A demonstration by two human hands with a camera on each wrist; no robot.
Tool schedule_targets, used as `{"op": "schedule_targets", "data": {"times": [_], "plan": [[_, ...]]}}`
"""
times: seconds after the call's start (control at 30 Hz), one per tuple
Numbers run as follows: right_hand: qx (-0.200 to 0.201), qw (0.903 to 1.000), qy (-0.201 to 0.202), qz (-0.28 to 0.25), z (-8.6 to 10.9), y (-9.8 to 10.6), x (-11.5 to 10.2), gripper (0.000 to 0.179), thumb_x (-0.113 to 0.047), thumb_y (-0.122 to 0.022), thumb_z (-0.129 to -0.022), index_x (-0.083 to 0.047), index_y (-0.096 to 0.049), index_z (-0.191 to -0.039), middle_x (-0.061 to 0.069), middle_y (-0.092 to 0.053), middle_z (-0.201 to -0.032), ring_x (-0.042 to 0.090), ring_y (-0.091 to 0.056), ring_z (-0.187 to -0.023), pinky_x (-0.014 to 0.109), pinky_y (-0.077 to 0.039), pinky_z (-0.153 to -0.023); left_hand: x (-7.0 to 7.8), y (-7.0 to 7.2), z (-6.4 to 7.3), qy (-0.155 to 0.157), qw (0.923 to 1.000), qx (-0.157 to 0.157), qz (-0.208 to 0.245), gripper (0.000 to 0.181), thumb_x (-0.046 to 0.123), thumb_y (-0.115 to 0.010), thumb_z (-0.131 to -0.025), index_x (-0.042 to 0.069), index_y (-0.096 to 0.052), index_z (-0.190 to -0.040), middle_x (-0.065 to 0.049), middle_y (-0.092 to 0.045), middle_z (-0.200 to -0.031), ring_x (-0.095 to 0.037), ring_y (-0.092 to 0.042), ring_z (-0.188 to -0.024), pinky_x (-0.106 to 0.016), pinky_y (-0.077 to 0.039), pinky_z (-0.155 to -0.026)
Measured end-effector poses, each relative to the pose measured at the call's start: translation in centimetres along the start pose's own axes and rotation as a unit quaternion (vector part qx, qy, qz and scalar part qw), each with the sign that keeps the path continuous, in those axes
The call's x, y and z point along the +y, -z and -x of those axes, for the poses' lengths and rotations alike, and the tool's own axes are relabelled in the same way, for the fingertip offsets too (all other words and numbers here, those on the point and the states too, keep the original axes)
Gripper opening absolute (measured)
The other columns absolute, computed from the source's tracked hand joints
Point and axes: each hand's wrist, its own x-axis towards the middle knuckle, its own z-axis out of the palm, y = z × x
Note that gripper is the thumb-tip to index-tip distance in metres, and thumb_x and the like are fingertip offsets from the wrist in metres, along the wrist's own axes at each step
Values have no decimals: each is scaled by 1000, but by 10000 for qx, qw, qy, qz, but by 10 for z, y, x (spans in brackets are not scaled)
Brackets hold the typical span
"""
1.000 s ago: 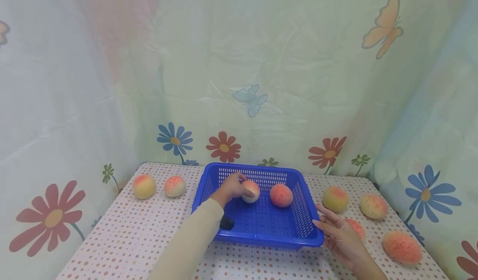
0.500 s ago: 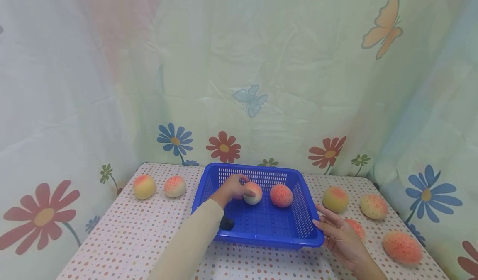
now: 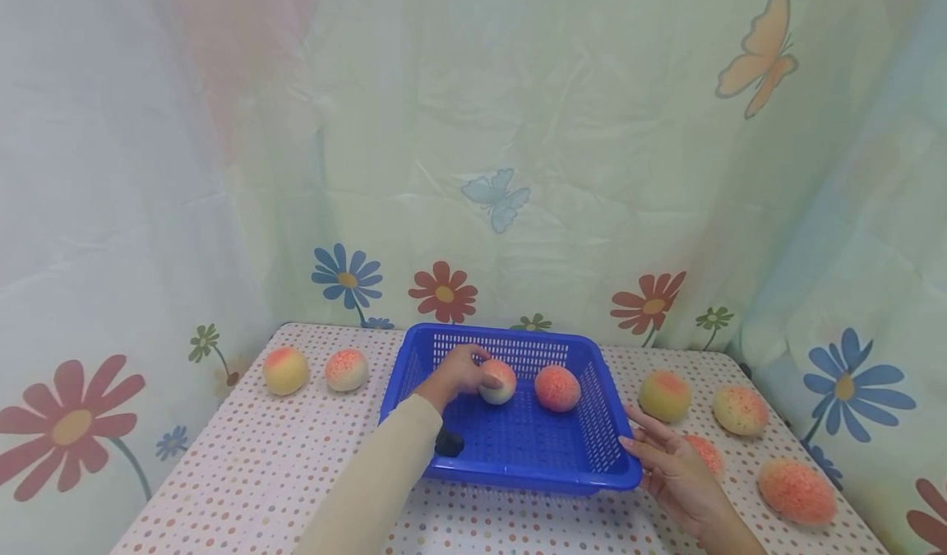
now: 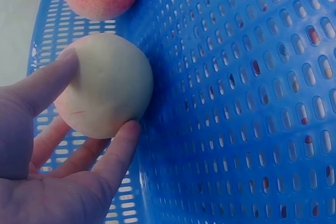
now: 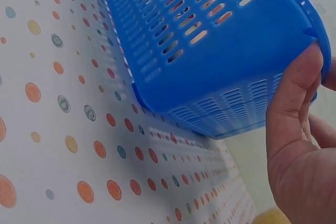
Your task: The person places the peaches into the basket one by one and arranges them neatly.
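Note:
In the head view a blue perforated plastic basket [image 3: 518,479] stands mid-table. My left hand [image 3: 460,372] reaches into it and holds a pale peach with a pink top [image 3: 499,382] between thumb and fingers. The left wrist view shows this peach [image 4: 107,85] close up, the thumb on one side and fingertips below. A redder peach [image 3: 557,388] lies beside it in the basket. My right hand [image 3: 673,466] grips the basket's right rim near the front corner. In the right wrist view its thumb [image 5: 302,77] presses the outer wall under the rim.
Two peaches, one yellow [image 3: 285,371] and one speckled [image 3: 346,370], lie left of the basket. Several more are on the right, including a yellow one [image 3: 665,395] and a large red one [image 3: 796,490]. A dotted cloth [image 3: 244,473] covers the table; a flowered curtain [image 3: 562,127] surrounds it.
The left hand's peach has shifted slightly right and back left inside the basket. The left curtain's printed flowers have drifted left. The right hand and basket stay in place.

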Motion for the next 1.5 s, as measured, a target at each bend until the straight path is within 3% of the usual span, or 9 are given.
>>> {"op": "schedule_targets", "data": {"times": [0.13,0.53,0.77,0.93,1.07,1.23,1.5], "plan": [[-2,10000,-7,-6,0,-1,0,61,-20,-65,-102,-29,-39,-157,-3,-68,-114,17,-73,-106,36,-61,-93,-1,0,0,57,10000,24,20,51,15,-86,-82,4,-63,-126,-17,-67,-121,-31,-68,-100,-47,-61,-92],[-7,10000,14,-17,0,0,0,55,-20,-65,-102,-33,-46,-151,-4,-68,-112,16,-72,-104,36,-61,-93,0,12,2,-10,9989,-148,439,58,12,-85,-82,0,-60,-133,-22,-62,-132,-35,-70,-105,-48,-60,-93],[-24,10000,34,-4,-1,2,0,50,-21,-65,-102,-35,-49,-147,-5,-66,-111,15,-72,-103,35,-62,-91,2,20,3,-30,9984,-217,531,54,18,-83,-86,6,-61,-133,-19,-63,-130,-32,-70,-107,-47,-59,-98],[-59,10000,55,0,0,2,0,46,-20,-65,-102,-37,-52,-143,-4,-66,-111,15,-72,-103,35,-62,-91,4,26,4,-252,9943,-398,957,54,12,-81,-88,4,-59,-137,-20,-65,-120,-27,-69,-103,-46,-59,-97],[-80,10000,32,11,0,1,0,53,-20,-64,-102,-34,-46,-150,-4,-67,-112,16,-73,-104,36,-62,-92,5,32,8,-449,9902,-469,1236,56,9,-80,-88,3,-57,-138,-22,-64,-121,-29,-69,-105,-49,-58,-99],[-1,10000,5,69,0,0,0,63,-21,-65,-102,-28,-37,-157,-4,-66,-112,15,-72,-104,35,-62,-92,7,39,17,-613,9906,-476,1129,58,17,-80,-89,9,-55,-141,-22,-61,-130,-32,-67,-113,-51,-56,-101],[100,9999,-18,88,0,-1,1,62,-22,-66,-101,-28,-39,-157,-4,-65,-112,15,-71,-103,35,-62,-92,6,53,34,-938,9941,-71,538,56,26,-84,-86,19,-61,-136,-11,-67,-130,-30,-64,-120,-49,-58,-98]]}}
